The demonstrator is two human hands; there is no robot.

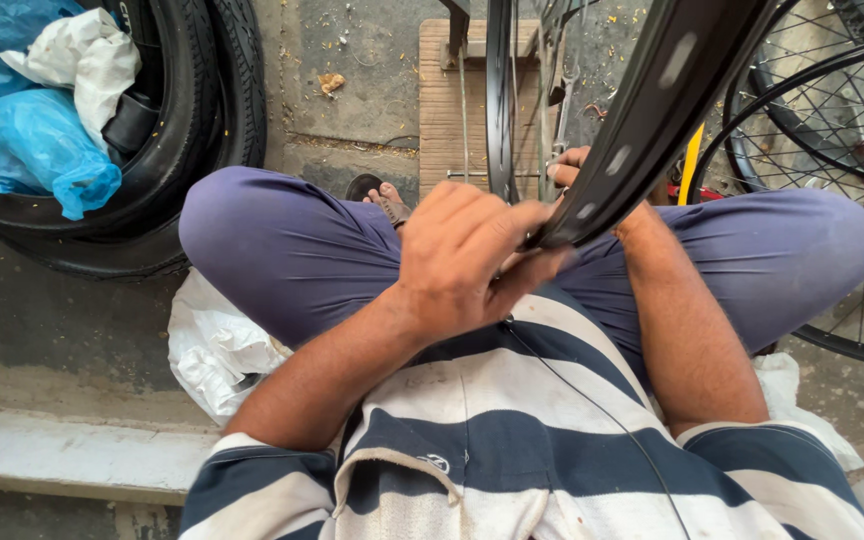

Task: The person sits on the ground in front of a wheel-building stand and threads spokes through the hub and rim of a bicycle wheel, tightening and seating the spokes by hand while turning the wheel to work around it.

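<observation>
Seated cross-legged on the floor, the left hand (472,250) pinches the black rim (642,110) steady, while the right hand (570,166), grip hidden, reaches the spokes (552,90).

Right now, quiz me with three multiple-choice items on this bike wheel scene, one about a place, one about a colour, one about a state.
1. Where do the stacked tyres lie?
A. upper left, on the floor
B. on the person's lap
C. hung at lower right

2. What colour is the plastic bag in the tyres?
A. red
B. blue
C. green

3. How does the left hand meet the black rim?
A. lies flat on the floor
B. holds a hammer
C. grips the rim's lower end

Answers: 1 A, the tyres sit on the concrete at upper left. 2 B, the bag is bright blue beside white cloth. 3 C, the fingers curl around the rim; the right hand reaches behind it.
</observation>
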